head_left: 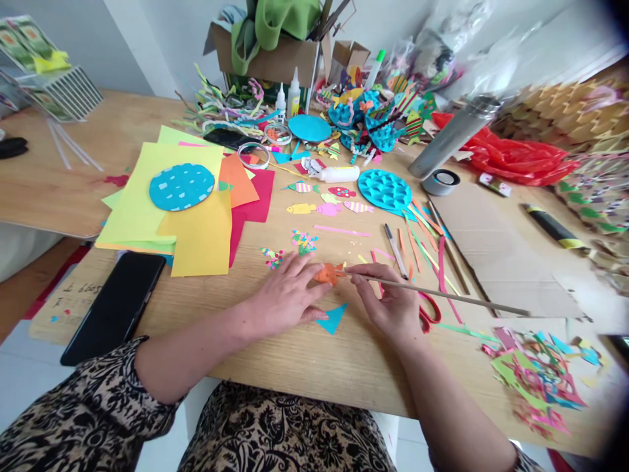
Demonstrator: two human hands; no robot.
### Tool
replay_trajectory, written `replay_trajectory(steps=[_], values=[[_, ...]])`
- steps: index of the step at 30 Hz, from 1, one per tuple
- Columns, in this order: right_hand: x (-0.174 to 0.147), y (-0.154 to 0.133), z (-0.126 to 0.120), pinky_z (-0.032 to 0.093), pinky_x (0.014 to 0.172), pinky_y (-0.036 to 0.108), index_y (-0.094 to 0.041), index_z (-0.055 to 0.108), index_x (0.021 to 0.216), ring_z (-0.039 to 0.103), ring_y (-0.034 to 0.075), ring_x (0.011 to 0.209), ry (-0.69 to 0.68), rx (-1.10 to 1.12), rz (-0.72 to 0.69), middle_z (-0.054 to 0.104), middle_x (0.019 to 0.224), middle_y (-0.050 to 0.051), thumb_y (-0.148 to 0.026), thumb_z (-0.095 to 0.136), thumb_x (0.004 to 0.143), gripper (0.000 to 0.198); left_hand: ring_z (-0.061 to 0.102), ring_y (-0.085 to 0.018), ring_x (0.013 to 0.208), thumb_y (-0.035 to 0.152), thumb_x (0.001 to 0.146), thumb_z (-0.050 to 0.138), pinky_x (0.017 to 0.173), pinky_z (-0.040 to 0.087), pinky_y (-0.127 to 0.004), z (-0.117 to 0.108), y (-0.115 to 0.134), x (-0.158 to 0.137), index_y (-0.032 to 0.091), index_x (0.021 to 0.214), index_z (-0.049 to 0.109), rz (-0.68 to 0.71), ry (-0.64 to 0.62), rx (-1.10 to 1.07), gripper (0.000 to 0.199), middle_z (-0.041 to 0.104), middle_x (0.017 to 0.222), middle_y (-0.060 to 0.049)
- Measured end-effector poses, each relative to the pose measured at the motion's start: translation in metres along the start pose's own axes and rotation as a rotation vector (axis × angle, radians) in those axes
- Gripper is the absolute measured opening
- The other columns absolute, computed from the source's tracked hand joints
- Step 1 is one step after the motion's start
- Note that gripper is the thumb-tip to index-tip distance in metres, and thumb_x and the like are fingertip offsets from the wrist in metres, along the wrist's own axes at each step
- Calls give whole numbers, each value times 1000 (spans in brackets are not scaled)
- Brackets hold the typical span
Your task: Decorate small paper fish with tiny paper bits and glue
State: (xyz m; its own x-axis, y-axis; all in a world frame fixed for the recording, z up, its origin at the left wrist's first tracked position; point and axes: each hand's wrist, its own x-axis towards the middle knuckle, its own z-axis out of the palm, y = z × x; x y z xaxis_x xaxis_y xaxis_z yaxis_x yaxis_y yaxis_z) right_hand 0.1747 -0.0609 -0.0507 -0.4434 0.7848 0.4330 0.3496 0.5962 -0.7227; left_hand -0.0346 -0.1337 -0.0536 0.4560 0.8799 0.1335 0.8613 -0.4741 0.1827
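A small orange paper fish lies on the table between my two hands. My left hand rests beside it with fingers stretched out, the fingertips against the fish's left side. In my right hand a thin wooden stick is pinched near one end, its tip at the fish's tail. A blue paper triangle lies under my left thumb. Red-handled scissors are partly hidden by my right hand. Just beyond are heaps of coloured paper dots and several finished paper fish.
Left are coloured paper sheets, a blue dotted oval and a black phone. A blue scaled oval, paper strips, a pen and cardboard lie right. Glue bottles and a metal flask stand behind.
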Motion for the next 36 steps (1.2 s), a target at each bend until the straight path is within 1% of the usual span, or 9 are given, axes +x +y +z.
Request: replay_trajectory(steps=[8,13,17,22,31,34,36], values=[[7,-5,5,53,77,34,-24,67,104,65,17,87,-130,-21,-94,71,94,3,-15,59,89,19,23,-35,141,59,90,47,114,21,-58,-1,1,0,23,135,51,-2,14,8,57,41,143,-15],[8,-5,8,53,76,36,-25,68,105,64,19,87,-170,-34,-100,71,91,4,-17,57,90,21,23,-35,141,58,90,48,115,20,-58,0,2,0,23,134,52,-8,19,7,57,44,139,-14],[9,-5,8,54,76,37,-28,69,106,64,20,87,-174,-53,-105,71,90,3,-18,57,91,22,23,-35,141,56,90,51,115,20,-59,-1,3,0,23,134,51,-14,28,1,56,46,138,-14],[10,-5,9,55,74,38,-29,69,105,64,21,85,-171,-68,-104,71,88,3,-20,57,91,21,23,-36,142,57,90,49,115,19,-58,-1,4,-1,22,133,53,-19,19,19,56,46,137,-15],[11,-7,9,54,72,37,-26,70,102,63,20,82,-143,-54,-118,70,87,4,-19,58,90,19,27,-36,140,59,90,48,114,22,-58,-2,4,-1,22,133,53,-24,20,43,56,48,132,-15],[10,-6,8,54,74,38,-27,70,103,64,20,84,-129,-23,-90,71,90,4,-19,59,89,19,25,-36,141,60,89,48,115,20,-58,-1,4,-1,23,134,52,-24,27,35,58,48,134,-15],[9,-5,8,53,81,41,-27,69,104,65,20,87,-75,24,-71,71,93,4,-18,60,89,19,22,-36,142,60,90,46,115,19,-58,-1,4,-2,23,135,51,-22,31,29,59,46,137,-14]])
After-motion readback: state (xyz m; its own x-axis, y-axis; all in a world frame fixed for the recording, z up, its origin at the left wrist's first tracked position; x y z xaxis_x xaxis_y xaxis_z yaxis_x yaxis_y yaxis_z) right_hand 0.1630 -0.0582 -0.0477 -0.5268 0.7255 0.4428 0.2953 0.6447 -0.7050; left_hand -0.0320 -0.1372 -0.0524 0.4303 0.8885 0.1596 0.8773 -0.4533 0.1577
